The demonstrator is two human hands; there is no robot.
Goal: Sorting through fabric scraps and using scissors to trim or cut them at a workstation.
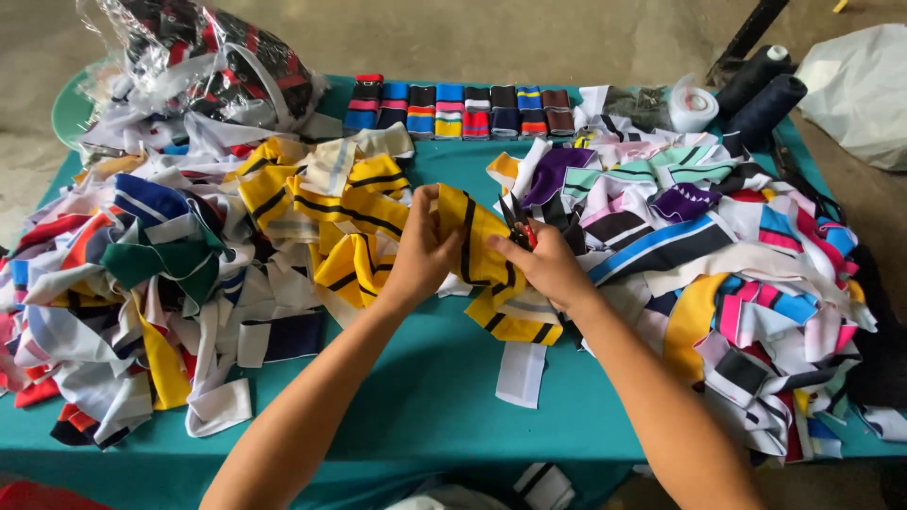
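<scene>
I have a yellow knit strip with black stripes (477, 247) pinched up off the middle of the teal table (425, 397), its lower end trailing down onto a white strip (521, 373) at six o'clock. My left hand (422, 253) is closed on the strip's upper left edge, thumb over the fabric. My right hand (546, 269) is curled around small scissors (521, 227), whose red handle and dark blades sit right against the strip; how far the blades gape I cannot tell.

At nine o'clock lies a heap of more yellow-and-black pieces (321, 203), and beyond it a mixed pile of coloured scraps (123, 293). At three o'clock a second pile (737, 264) spreads wide. At twelve stands a row of folded striped bands (453, 110), with dark thread cones (761, 90) at one o'clock.

My worry: the blades are close to my left fingertips, so a slack strip could let them nick me or cut crooked.
</scene>
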